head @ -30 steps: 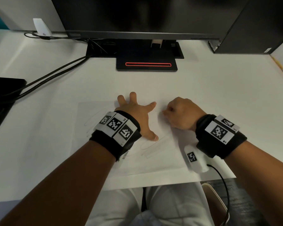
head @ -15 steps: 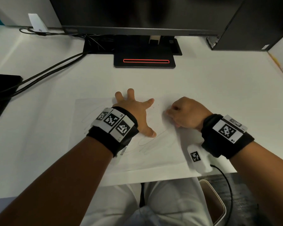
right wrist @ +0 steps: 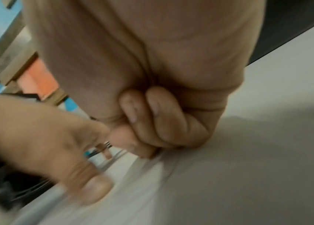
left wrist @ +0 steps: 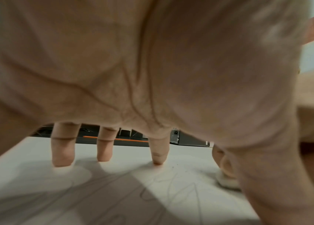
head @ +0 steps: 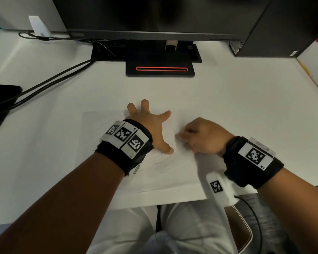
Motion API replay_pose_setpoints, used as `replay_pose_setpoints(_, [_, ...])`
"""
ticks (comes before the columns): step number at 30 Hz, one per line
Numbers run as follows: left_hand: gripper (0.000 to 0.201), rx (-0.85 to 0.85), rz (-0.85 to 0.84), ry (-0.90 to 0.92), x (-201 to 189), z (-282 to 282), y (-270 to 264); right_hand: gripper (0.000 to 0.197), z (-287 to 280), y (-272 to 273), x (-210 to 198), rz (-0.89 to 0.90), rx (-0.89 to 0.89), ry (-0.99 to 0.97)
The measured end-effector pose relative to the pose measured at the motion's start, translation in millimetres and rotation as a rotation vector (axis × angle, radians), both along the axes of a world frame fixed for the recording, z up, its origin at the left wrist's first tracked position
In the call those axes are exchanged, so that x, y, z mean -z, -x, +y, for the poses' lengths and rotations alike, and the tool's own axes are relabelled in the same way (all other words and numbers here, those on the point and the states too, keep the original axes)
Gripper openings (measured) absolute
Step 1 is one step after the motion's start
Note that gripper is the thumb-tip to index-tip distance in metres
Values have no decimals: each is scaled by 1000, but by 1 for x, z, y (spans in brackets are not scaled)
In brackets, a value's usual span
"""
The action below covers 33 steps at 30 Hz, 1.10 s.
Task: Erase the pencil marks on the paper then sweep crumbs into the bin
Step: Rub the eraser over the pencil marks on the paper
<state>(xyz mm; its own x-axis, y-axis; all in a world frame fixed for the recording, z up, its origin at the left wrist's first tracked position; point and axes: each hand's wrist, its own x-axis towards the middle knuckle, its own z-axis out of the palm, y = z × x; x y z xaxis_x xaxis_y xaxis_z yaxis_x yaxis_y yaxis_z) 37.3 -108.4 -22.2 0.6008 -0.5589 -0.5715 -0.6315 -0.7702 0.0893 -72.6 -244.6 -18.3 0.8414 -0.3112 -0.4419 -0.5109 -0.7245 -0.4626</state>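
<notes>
The left hand lay splayed flat, pinning the thin paper to the smooth white worktop; the right hand was curled, pinching a pale eraser on the faint looping pencil marks; best to use short strokes away from the pinning hand, lest the sheet crease; no bin in view.

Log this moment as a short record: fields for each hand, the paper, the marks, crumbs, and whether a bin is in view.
left hand: fingers spread, pressing flat on the paper
right hand: fingers curled at the paper, blurred; eraser seems pinched, only a pale edge shows
paper: flat on white desk, near front edge
pencil marks: faint loops remain
crumbs: few dark specks near left index finger
bin: not in view
</notes>
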Motion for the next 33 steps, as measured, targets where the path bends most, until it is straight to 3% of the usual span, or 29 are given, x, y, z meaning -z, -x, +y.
replay_pose_setpoints(3, [116,-3,6,-7,-2,0,0,38,-8,-1,-1,-78,96,63])
replay_pose_setpoints(7, [116,3,1,0,-1,0,0,39,8,3,3,-11,-9,31])
replay_pose_setpoints(10, [117,6,0,-6,-1,0,0,35,-7,2,-2,-71,109,60])
replay_pose_setpoints(15, [116,2,1,-11,-1,-1,0,38,9,9,-1,-2,-27,20])
replay_pose_setpoints(18, [115,5,-16,-16,0,-1,0,38,-1,8,-2,-74,91,39])
replay_pose_setpoints(22, [116,1,-15,-18,-2,0,1,40,15,11,0,-19,-38,7])
replay_pose_setpoints(26, [115,4,-15,-27,-3,0,1,37,-5,3,-2,-74,100,84])
replay_pose_setpoints(30, [115,6,-25,-25,-4,0,1,38,5,5,-1,-4,-39,42])
replay_pose_setpoints(33, [114,9,-25,-20,-3,0,1,36,-8,4,-2,-48,57,70])
